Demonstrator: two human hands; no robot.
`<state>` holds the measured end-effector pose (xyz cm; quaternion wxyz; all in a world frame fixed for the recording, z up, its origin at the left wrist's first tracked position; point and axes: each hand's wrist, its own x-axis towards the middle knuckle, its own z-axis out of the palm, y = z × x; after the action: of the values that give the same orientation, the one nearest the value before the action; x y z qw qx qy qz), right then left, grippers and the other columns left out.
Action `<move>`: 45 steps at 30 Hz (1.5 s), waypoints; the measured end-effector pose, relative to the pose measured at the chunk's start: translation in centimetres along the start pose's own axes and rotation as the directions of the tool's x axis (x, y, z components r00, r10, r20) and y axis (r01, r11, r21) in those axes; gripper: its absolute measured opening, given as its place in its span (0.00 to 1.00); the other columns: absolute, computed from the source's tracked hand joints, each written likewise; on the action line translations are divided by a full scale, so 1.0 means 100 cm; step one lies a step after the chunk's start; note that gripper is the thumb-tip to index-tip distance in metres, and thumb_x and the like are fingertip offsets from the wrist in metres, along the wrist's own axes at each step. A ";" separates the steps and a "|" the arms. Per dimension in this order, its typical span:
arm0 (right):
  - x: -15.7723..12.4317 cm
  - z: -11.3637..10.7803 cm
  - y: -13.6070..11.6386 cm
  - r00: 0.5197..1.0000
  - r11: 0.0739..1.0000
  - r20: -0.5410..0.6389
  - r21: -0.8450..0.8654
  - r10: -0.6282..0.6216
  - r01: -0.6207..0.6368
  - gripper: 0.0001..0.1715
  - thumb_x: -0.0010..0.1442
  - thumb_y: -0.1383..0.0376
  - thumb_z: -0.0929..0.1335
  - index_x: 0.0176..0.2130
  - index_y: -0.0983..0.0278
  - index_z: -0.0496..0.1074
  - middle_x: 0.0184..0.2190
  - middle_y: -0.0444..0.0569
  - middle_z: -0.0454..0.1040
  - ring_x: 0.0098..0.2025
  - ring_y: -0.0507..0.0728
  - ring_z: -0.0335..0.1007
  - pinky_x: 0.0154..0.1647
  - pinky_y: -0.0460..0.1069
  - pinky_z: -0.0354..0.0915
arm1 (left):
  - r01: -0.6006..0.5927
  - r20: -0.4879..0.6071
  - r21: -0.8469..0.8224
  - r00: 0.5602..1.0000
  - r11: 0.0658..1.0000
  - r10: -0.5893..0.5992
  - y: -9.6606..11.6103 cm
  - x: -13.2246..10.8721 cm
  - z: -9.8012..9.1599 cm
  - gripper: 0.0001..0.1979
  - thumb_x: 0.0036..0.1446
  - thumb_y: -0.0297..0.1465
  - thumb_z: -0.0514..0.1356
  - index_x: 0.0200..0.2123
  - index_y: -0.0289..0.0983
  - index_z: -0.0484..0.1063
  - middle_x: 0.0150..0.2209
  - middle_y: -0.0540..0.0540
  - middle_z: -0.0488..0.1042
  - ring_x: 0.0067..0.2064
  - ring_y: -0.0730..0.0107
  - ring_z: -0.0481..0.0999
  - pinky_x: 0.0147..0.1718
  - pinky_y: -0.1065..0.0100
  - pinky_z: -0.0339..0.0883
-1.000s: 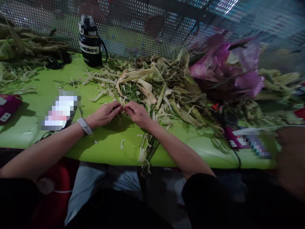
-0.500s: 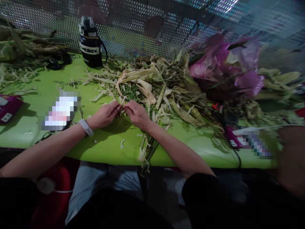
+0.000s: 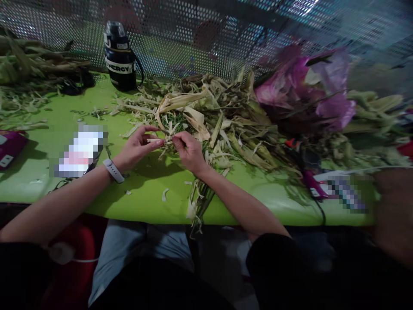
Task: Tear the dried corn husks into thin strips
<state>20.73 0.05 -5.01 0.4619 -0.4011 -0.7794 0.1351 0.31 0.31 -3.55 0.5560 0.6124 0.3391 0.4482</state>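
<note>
My left hand (image 3: 137, 147) and my right hand (image 3: 189, 149) meet over the green table (image 3: 45, 172). Both pinch a thin pale stalk (image 3: 163, 141) that lies between their fingertips. The left fingers are partly spread above it, the thumb and forefinger closed on it. The right hand's fingers are curled on the stalk's other end. Just behind the hands lies a big heap of dry husks and leaves (image 3: 213, 114). A bundle of green stems (image 3: 201, 202) runs under my right wrist and hangs over the table's near edge.
A black bottle (image 3: 120, 56) stands at the back by the perforated metal screen (image 3: 193, 34). A purple plastic bag (image 3: 306, 90) lies at the right on more husks. A purple pack (image 3: 9, 148) is at the left edge. Scissors with a purple handle (image 3: 314, 187) lie at the right.
Both hands have lifted slightly and moved away from me toward the heap. The left fingers have spread more, and the stalk between them shows more clearly.
</note>
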 end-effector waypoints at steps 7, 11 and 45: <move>0.002 0.001 -0.002 1.000 0.999 0.002 0.038 0.020 -0.020 0.23 0.71 0.49 0.59 0.34 0.61 0.67 0.31 0.47 0.72 0.35 0.53 0.70 0.40 0.49 0.67 | 0.099 0.133 0.071 0.985 0.993 -0.108 -0.003 0.003 0.003 0.18 0.56 0.44 0.67 0.39 0.35 0.80 0.35 0.44 0.81 0.34 0.68 0.79 0.35 0.67 0.73; 0.002 0.003 -0.001 1.000 1.000 0.029 0.020 0.004 -0.005 0.24 0.71 0.48 0.58 0.34 0.61 0.68 0.31 0.48 0.73 0.35 0.54 0.70 0.41 0.50 0.68 | 0.120 0.065 -0.039 0.991 0.992 -0.117 -0.001 0.002 0.003 0.18 0.52 0.43 0.71 0.39 0.35 0.78 0.36 0.45 0.81 0.37 0.68 0.80 0.42 0.66 0.75; 0.037 -0.089 0.027 0.848 0.839 0.312 -0.486 0.429 -0.246 0.12 0.60 0.62 0.66 0.41 0.66 0.76 0.42 0.53 0.78 0.40 0.58 0.73 0.41 0.50 0.64 | 0.115 -0.204 -0.360 0.959 0.926 -0.198 0.008 0.013 -0.014 0.10 0.52 0.36 0.72 0.36 0.47 0.76 0.36 0.58 0.80 0.47 0.64 0.75 0.37 0.63 0.69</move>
<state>28.47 3.16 0.47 0.1573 -0.5890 -0.7832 0.1224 -0.56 1.89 -2.60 0.6442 0.4186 0.3673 0.5243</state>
